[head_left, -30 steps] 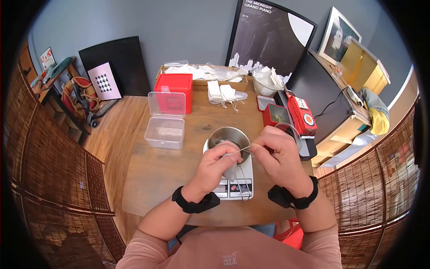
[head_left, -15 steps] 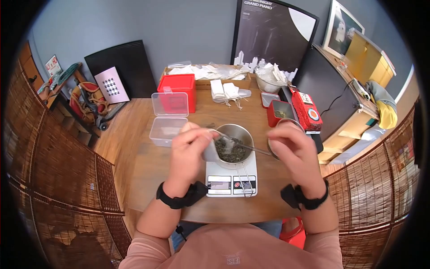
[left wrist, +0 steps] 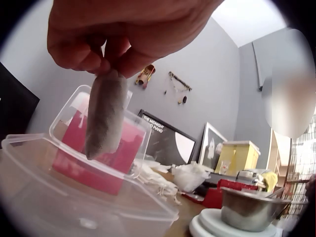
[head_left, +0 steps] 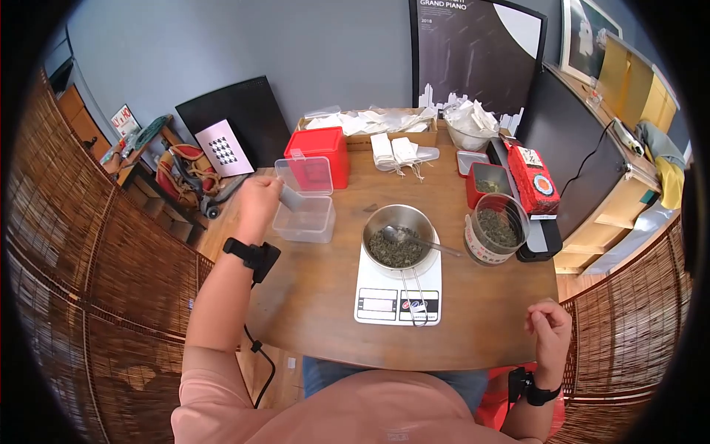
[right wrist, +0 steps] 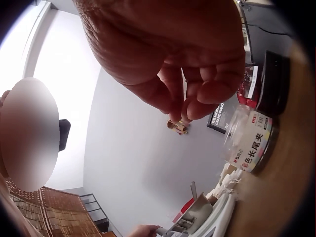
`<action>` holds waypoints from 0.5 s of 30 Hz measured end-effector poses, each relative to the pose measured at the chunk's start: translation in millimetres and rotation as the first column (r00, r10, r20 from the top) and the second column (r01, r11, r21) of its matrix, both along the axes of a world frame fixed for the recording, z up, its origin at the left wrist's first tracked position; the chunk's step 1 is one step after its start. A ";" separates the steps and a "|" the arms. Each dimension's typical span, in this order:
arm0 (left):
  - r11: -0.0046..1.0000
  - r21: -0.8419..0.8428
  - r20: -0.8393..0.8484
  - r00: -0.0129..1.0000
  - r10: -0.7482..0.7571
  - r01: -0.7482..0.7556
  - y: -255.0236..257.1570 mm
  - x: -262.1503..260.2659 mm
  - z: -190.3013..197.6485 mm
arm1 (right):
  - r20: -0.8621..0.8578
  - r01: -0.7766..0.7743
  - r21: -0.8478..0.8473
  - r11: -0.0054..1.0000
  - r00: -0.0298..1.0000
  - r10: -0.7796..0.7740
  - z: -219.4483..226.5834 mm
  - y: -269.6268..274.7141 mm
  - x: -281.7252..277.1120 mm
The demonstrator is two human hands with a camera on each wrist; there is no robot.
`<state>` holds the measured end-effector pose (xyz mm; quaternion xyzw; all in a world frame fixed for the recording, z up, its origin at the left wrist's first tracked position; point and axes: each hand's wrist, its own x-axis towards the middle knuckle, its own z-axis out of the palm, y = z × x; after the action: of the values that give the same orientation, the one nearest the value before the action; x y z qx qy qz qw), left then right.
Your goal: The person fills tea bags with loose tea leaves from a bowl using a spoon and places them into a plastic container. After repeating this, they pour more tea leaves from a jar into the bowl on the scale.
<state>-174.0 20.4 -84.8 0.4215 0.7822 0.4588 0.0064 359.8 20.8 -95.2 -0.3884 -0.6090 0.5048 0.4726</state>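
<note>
My left hand (head_left: 259, 203) pinches a filled grey-white drawstring tea bag (left wrist: 106, 116) by its top. The bag hangs over an open clear plastic box (head_left: 305, 231), whose lid stands up behind it. My right hand (head_left: 549, 333) is off at the right edge of the table, fingers loosely curled with nothing in them. At the centre, a steel pot (head_left: 399, 255) of dark dried leaves stands on a white kitchen scale (head_left: 388, 287). A spoon (head_left: 436, 247) lies in the pot, its handle over the rim.
Right of the pot stands a clear jar (head_left: 492, 244) of dried leaves. Behind it are a red tin (head_left: 479, 194) and a red packet (head_left: 534, 181). White bags (head_left: 396, 150), a cardboard tray (head_left: 421, 139) and a red box (head_left: 325, 148) sit along the back.
My left hand has carried the tea bag leftward from above the pot to the clear box. My right hand has let go of the drawstring and drawn back to the right; the jar shows fully.
</note>
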 end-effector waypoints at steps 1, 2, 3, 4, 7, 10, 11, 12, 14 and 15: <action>1.000 -0.002 -0.012 1.000 0.000 0.000 1.1 1.3 -0.9 | -0.017 -0.004 -0.015 1.000 1.000 0.003 -2.5 0.3 1.0; 0.997 -0.071 -0.136 0.990 0.031 -0.040 1.4 5.3 -1.4 | -0.028 -0.004 -0.017 1.000 1.000 0.003 -3.7 0.2 1.6; 0.987 -0.132 -0.259 0.964 0.052 -0.089 1.5 9.9 -0.6 | -0.021 -0.015 -0.031 0.999 1.000 0.014 -3.9 -0.2 2.0; 0.984 -0.158 -0.242 0.969 0.041 -0.081 1.6 14.8 2.9 | -0.012 -0.026 -0.044 0.999 1.000 0.025 -4.3 0.0 2.1; 0.973 -0.199 -0.365 0.930 0.035 -0.115 5.3 8.0 -7.2 | -0.010 -0.033 -0.056 0.998 0.999 0.033 -9.0 -0.7 3.8; 0.953 -0.260 -0.417 0.909 0.032 -0.153 9.5 -1.2 -16.8 | -0.018 -0.039 -0.069 0.997 0.999 0.037 -15.5 -1.1 8.2; 0.953 -0.260 -0.421 0.906 0.032 -0.154 11.0 -5.8 -22.0 | -0.023 -0.039 -0.069 0.997 0.999 0.038 -17.4 -1.6 8.8; 0.948 -0.270 -0.420 0.906 0.044 -0.171 12.3 -7.8 -24.7 | -0.035 -0.042 -0.075 0.996 0.999 0.040 -19.1 -2.0 9.3; 0.942 -0.279 -0.422 0.905 0.055 -0.187 13.1 -10.6 -29.3 | -0.050 -0.045 -0.080 0.996 0.998 0.041 -21.5 -2.7 10.0; 0.933 -0.294 -0.418 0.906 0.068 -0.206 13.0 -7.8 -28.9 | -0.040 -0.043 -0.088 0.995 0.998 0.040 -22.1 -3.0 10.1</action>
<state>-181.8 33.4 -113.7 0.4423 0.8607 0.2238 -0.1160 369.9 17.8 -117.4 -0.3865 -0.5848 0.5484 0.4560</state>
